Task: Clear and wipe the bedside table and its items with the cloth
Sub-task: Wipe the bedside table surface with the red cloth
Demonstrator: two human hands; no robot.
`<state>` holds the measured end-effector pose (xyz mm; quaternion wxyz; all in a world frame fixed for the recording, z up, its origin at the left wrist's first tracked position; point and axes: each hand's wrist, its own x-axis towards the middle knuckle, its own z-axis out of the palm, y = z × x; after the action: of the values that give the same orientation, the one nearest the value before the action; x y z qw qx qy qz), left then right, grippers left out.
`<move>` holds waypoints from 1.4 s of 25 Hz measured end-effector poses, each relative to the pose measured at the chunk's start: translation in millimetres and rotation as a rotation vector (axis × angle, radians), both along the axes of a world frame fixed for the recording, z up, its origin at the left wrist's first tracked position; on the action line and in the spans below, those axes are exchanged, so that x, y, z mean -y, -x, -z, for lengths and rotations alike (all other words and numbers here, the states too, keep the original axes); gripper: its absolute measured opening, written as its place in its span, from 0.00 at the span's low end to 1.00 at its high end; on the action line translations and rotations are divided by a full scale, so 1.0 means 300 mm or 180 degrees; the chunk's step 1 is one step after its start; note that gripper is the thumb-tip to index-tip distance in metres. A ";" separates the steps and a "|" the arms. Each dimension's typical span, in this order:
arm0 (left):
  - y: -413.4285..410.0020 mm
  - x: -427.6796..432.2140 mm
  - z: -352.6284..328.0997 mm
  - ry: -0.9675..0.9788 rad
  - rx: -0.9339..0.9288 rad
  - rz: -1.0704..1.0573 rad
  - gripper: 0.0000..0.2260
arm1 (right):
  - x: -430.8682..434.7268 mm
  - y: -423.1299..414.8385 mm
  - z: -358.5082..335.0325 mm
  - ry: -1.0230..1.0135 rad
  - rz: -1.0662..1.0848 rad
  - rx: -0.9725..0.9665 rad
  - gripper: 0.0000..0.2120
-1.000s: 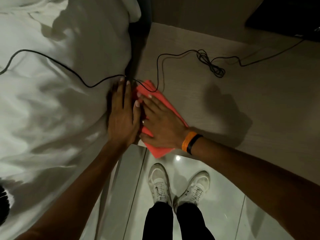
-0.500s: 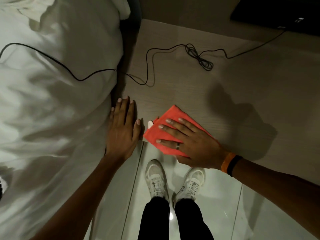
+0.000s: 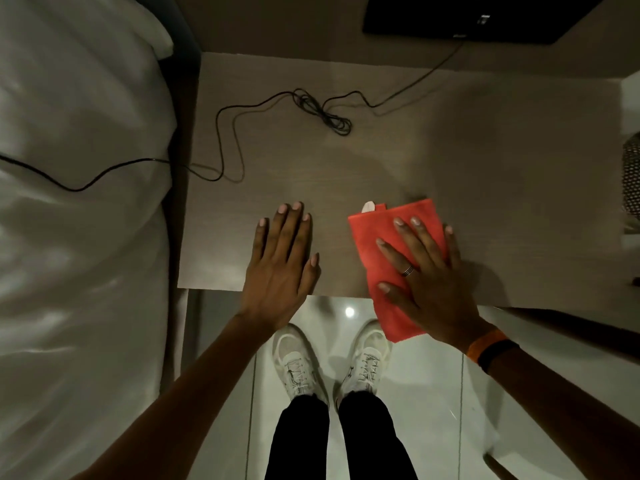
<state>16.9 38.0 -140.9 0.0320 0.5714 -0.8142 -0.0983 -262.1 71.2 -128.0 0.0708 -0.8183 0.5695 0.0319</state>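
The bedside table (image 3: pixel 467 161) is a pale wood top that runs from the bed to the right edge of view. A folded red cloth (image 3: pixel 374 244) lies at the table's near edge, partly hanging over it. My right hand (image 3: pixel 426 278) presses flat on the cloth, fingers spread. My left hand (image 3: pixel 280 265) rests flat on the bare table top to the left of the cloth, fingers apart, holding nothing. A black cable (image 3: pixel 311 109) with a tangled loop lies across the back of the table.
A bed with white sheets (image 3: pixel 79 237) fills the left side, and the cable trails onto it. A dark flat device (image 3: pixel 460 15) sits at the far back. A mesh-patterned object (image 3: pixel 631 174) shows at the right edge. Below are white tiles and my shoes.
My right hand has slid the cloth rightward along the table's near edge, away from the bed. My left hand has moved off the bed's edge onto the table top.
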 end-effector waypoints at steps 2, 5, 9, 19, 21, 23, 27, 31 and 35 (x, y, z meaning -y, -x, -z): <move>0.057 0.014 -0.008 -0.0009 -0.0009 0.0166 0.27 | -0.021 0.034 0.003 0.0024 0.0352 0.0063 0.31; 0.131 0.022 -0.015 -0.0009 -0.0031 0.0355 0.27 | -0.064 0.067 0.003 0.0148 0.0795 0.0119 0.30; 0.194 0.015 -0.014 0.0019 -0.0178 0.0506 0.26 | -0.108 0.068 0.004 0.0342 0.1372 0.0482 0.27; 0.170 -0.159 -0.085 -0.0002 -0.0414 0.0274 0.22 | -0.167 -0.079 -0.058 0.0129 0.0719 0.1070 0.19; 0.116 -0.187 -0.126 0.0004 -0.0418 0.0056 0.23 | -0.149 -0.131 -0.091 0.0080 0.0609 0.1244 0.22; 0.049 -0.205 -0.164 0.0012 -0.0378 -0.0154 0.24 | -0.113 -0.188 -0.126 0.0268 0.0735 0.1453 0.24; -0.041 -0.232 -0.182 -0.0225 -0.0352 -0.0403 0.24 | -0.068 -0.182 -0.194 0.0293 0.1034 0.1702 0.14; -0.036 -0.275 -0.166 -0.0245 -0.0389 -0.0302 0.26 | -0.140 0.047 -0.250 -0.0150 0.2287 0.2319 0.17; 0.034 -0.286 -0.145 -0.0364 -0.0452 -0.0139 0.27 | -0.192 0.327 -0.258 0.0225 0.2407 0.1217 0.19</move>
<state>6.8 123.9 -97.4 0.0590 0.5815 -0.7902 -0.1842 -360.1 128.9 -50.5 0.1537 -0.5449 0.8070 -0.1682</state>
